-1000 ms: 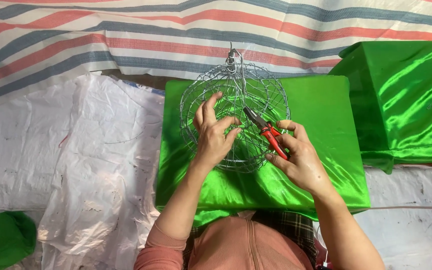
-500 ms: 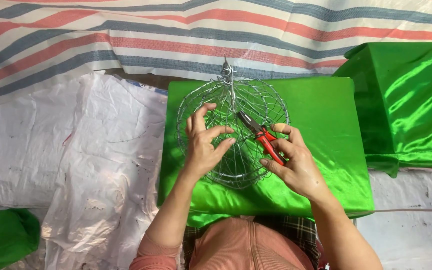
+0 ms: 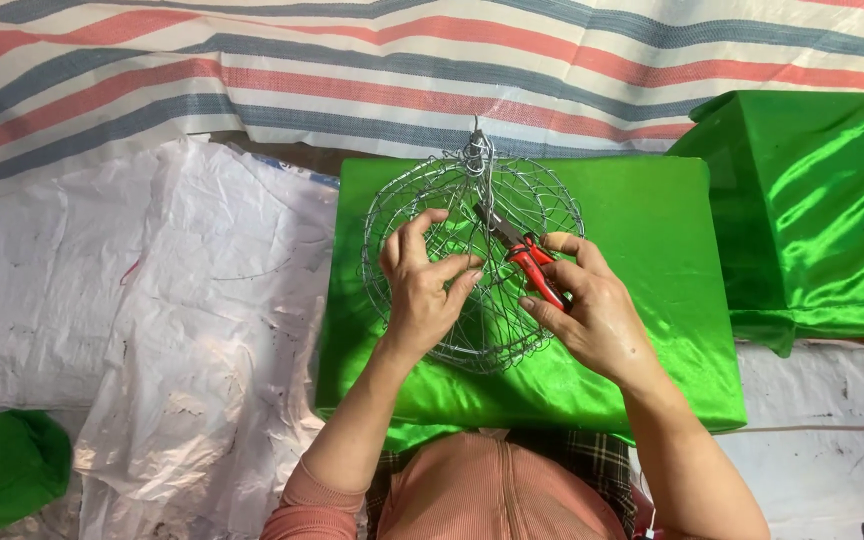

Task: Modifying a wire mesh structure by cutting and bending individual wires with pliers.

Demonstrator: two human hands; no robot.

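Observation:
A round wire frame (image 3: 542, 205), shaped like a lantern skeleton with a twisted knot of wire at its far end, lies on a flat block covered in shiny green satin (image 3: 652, 260). My left hand (image 3: 422, 295) rests on the frame's left half and pinches one of its wires between thumb and fingers. My right hand (image 3: 592, 315) grips red-handled pliers (image 3: 522, 255). The pliers' dark jaws point up and left into the middle of the frame.
A second green satin-covered block (image 3: 812, 210) stands at the right. A red, blue and white striped tarp (image 3: 352, 70) lies beyond. Crumpled white plastic sheeting (image 3: 152, 320) covers the floor at left, with a green bundle (image 3: 2, 465) at the bottom left corner.
The wire frame sits a little further from me on the green block. My left fingers have curled from spread to pinching a wire, and the pliers have shifted slightly left into the frame.

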